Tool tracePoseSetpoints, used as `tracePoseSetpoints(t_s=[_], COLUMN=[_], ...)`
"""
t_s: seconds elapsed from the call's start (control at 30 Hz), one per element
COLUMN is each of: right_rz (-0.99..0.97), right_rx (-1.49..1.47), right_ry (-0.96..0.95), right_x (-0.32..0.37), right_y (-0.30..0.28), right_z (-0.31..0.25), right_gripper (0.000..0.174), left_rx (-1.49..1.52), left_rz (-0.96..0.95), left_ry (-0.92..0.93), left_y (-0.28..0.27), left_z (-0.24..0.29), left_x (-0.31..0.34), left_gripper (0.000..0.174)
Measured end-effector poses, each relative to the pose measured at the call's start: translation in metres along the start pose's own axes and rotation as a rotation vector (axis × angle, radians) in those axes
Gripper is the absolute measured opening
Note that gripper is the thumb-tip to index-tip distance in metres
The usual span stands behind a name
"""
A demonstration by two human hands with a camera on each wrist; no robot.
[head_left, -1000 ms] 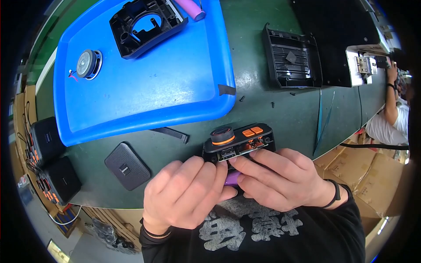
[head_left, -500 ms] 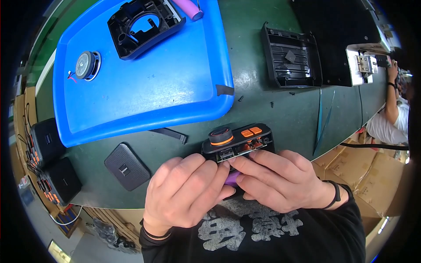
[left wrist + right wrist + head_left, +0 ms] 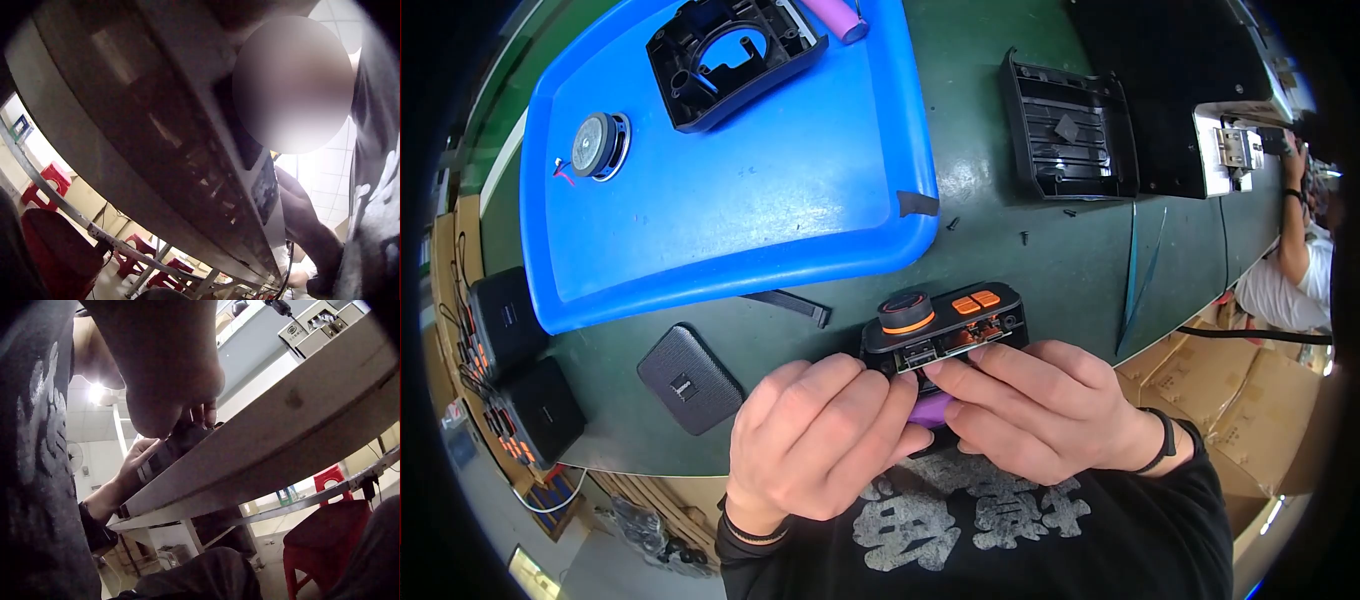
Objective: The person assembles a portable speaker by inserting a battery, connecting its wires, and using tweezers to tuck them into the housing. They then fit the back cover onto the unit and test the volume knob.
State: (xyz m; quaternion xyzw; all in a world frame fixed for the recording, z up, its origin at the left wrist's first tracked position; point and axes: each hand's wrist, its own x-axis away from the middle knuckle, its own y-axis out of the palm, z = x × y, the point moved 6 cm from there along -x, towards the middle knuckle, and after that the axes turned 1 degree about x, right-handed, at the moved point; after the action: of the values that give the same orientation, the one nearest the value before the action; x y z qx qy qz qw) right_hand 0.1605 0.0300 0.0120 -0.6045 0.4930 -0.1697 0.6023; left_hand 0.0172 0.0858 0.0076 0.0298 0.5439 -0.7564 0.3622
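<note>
The black housing (image 3: 940,312) is at four o'clock from the blue tray (image 3: 780,200); the left hand (image 3: 825,435), from seven o'clock, and right hand (image 3: 1040,410), from five, both pinch the exposed board's (image 3: 950,353) near edge, fingers curled; even, gentle pressure seems best; the head view shows orange buttons (image 3: 976,301) the wrist views miss; the right wrist view adds a red stool (image 3: 322,540) below the surface (image 3: 281,425).

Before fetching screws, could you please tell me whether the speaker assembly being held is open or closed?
Open: the speaker assembly shows its circuit board edge and a purple cylinder below the control panel.
</note>
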Motion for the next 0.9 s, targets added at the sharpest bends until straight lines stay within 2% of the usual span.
tracePoseSetpoints(t_s=[0.07, 0.2, 0.27, 0.33, 0.47, 0.67, 0.9], right_rz=[-0.009, -0.071, -0.115, -0.057, -0.061, -0.113, -0.184], right_rx=[0.003, 0.01, 0.011, 0.012, 0.025, 0.019, 0.045], right_ry=[0.008, 0.004, 0.019, -0.001, -0.005, 0.007, -0.006], right_x=[-0.0001, -0.0008, -0.0004, 0.0007, 0.0013, -0.0006, 0.0019], right_y=[0.0001, -0.0015, 0.0004, 0.0003, 0.0011, -0.0008, -0.002], right_z=[0.0008, 0.0003, 0.0007, 0.0, -0.0011, -0.0016, -0.0014], right_gripper=[0.014, 0.014, 0.015, 0.015, 0.015, 0.016, 0.016], left_rx=[0.001, 0.056, 0.058, 0.062, 0.08, 0.174, 0.182], left_rz=[-0.009, -0.013, -0.032, -0.031, -0.029, -0.038, -0.04], left_ry=[-0.009, -0.023, -0.021, -0.021, -0.028, -0.083, -0.092], left_y=[0.002, -0.0009, -0.0009, -0.0013, -0.0019, -0.0022, -0.0024], left_z=[-0.0013, -0.003, -0.0035, -0.0039, -0.0043, -0.01, -0.0103], left_x=[0.0022, -0.0013, -0.0009, -0.0005, -0.0005, 0.0012, 0.001], left_gripper=[0.038, 0.029, 0.03, 0.03, 0.033, 0.04, 0.041])
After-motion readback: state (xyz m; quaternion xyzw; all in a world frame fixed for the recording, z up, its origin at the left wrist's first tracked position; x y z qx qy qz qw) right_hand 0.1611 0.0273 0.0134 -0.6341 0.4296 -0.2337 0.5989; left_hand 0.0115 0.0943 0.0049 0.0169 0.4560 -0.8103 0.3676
